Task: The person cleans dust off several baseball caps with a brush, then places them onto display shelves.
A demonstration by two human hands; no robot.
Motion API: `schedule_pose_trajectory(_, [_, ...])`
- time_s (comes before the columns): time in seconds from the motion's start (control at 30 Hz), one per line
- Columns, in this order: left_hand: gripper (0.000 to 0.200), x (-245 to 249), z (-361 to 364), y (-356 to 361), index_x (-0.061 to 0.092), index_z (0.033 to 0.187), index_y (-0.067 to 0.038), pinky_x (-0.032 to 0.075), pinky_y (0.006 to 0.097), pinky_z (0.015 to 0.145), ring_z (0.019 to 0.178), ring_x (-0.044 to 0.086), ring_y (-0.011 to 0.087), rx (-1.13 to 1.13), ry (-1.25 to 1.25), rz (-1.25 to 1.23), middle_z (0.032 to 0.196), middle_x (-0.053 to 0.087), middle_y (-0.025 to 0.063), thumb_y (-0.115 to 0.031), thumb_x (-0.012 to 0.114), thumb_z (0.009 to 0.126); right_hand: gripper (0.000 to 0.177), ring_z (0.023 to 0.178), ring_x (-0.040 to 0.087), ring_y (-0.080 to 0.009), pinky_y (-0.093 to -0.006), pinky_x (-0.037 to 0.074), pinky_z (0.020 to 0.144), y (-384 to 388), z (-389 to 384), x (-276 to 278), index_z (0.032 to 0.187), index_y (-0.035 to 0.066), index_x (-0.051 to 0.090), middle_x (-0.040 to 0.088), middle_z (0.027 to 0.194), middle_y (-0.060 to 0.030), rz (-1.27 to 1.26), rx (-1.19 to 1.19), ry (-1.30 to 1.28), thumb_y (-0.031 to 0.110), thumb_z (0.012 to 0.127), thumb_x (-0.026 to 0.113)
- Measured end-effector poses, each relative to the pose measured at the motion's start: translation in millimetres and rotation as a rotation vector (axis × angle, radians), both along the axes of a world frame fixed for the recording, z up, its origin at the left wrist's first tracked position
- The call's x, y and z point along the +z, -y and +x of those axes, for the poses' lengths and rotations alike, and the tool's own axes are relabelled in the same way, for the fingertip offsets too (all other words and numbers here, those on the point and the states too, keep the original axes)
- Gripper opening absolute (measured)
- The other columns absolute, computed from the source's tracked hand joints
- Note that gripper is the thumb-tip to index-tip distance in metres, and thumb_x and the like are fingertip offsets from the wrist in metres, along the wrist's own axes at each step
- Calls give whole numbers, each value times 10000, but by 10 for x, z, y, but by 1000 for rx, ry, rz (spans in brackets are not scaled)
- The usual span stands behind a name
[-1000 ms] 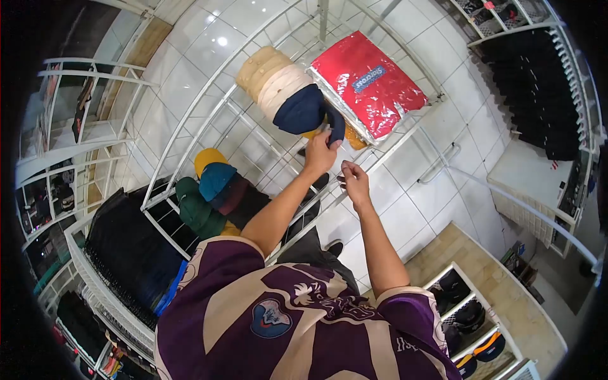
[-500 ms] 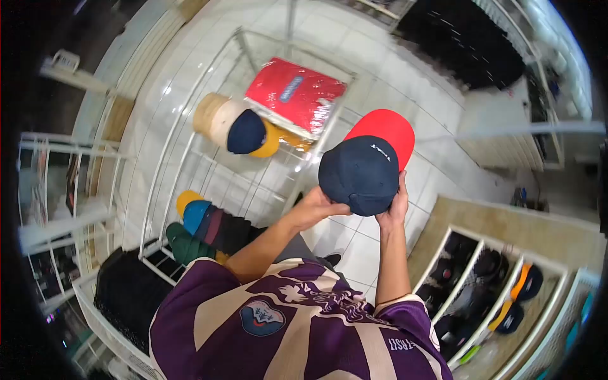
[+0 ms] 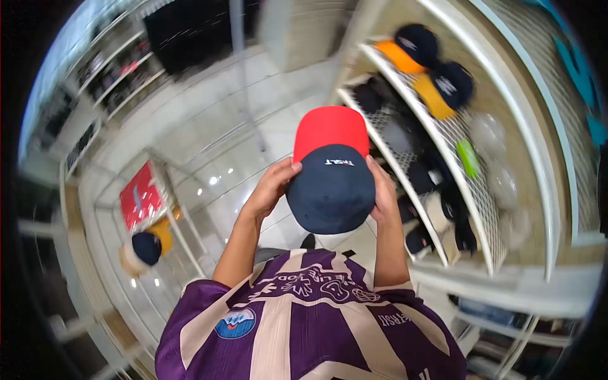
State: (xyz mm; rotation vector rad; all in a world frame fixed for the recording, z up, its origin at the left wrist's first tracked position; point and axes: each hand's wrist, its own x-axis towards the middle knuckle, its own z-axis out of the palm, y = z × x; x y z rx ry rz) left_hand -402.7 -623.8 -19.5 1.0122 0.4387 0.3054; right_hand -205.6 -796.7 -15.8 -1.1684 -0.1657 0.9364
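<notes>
A navy baseball cap [image 3: 332, 193] with a red brim and small white and red lettering is held out in front of my chest, brim pointing away from me. My left hand [image 3: 273, 185] grips its left side, thumb on top near where brim and crown meet. On the opposite side, my right hand [image 3: 382, 189] holds the cap's edge, with its thumb up along the crown. The fingers of both hands are partly hidden beneath the cap.
To the right, a white shelf rack holds a navy cap with an orange brim [image 3: 411, 48], another with a yellow brim [image 3: 445, 88], and several dark caps. At left, a wire rack carries a red plastic-wrapped package [image 3: 140, 196] and a navy-and-yellow cap [image 3: 147, 247].
My view and body have turned right, toward the shelf rack. The cap has rotated so its brim points straight away, and my left hand has shifted forward along its side.
</notes>
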Motion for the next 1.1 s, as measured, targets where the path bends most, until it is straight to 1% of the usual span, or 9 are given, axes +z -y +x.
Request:
schedule_pose_trajectory(0.03, [413,-201,277,43,671,1216,-8,505,268,901,961,673,117,-11,-75,14,1093,725,65,-369,563,1049,390,1088,670,-167,-305,523,965,183,136,57,1282,3,640,705,1194,-91,-28,-51,61,311,1052,576])
schedule_pose_trajectory(0.2, [450,373,1380,928,665,1172,-3,578,310,860,961,705,164,-89,56,-159,1094,725,91,-412,504,1078,297,931,652,-97,-262,500,850,1179,756,163,1170,-4,696,723,1038,-40,-279,-279,680,247,1023,636])
schedule_pose_trajectory(0.33, [426,338,1807,1319,638,1212,-7,586,321,859,959,714,185,-122,96,-246,1100,721,106,-386,496,1082,273,965,665,-309,-376,507,868,1666,1218,624,1140,44,711,690,1020,-132,-730,-733,1568,154,892,741])
schedule_pose_trajectory(0.4, [422,306,1954,1452,631,1216,-4,585,323,860,958,712,185,-146,132,-250,1110,717,111,-380,491,1084,317,1061,603,-342,-435,474,942,1805,1572,666,1164,61,706,634,1110,-132,-688,-721,1681,150,863,746])
schedule_pose_trajectory(0.7, [468,297,1704,1424,630,1245,16,575,290,858,935,711,166,-106,54,-199,1111,721,100,-395,466,1094,554,1108,604,-407,-494,480,951,1620,2308,276,1425,172,584,598,1244,-222,-865,-302,1818,405,933,684])
schedule_pose_trajectory(0.8, [473,228,1537,1309,637,1236,14,572,279,838,919,710,156,-30,16,-181,1094,725,93,-401,459,1096,607,1022,623,-367,-431,496,923,1436,1910,442,1470,91,537,597,1135,-197,-475,-478,1662,214,906,722])
schedule_pose_trajectory(0.87, [479,147,1393,1217,641,1235,7,569,277,824,914,707,146,12,2,-180,1079,729,91,-412,453,1097,621,1008,619,-337,-395,499,907,1337,1404,663,1452,49,550,584,1104,-168,-352,-328,1523,134,866,737])
schedule_pose_trajectory(1.0, [506,163,1193,1208,651,1223,3,563,276,819,899,697,134,48,-33,-168,1065,724,85,-434,429,1102,641,971,636,-302,-380,535,837,897,600,639,1406,123,620,575,1080,-142,-151,28,1463,213,807,832])
schedule_pose_trajectory(1.1, [479,61,1034,1128,666,1168,0,545,252,822,882,666,100,32,62,-61,1036,716,51,-405,414,1114,647,1004,618,-338,-407,512,875,572,551,587,1419,125,603,576,1098,-148,-231,-76,1572,206,814,819])
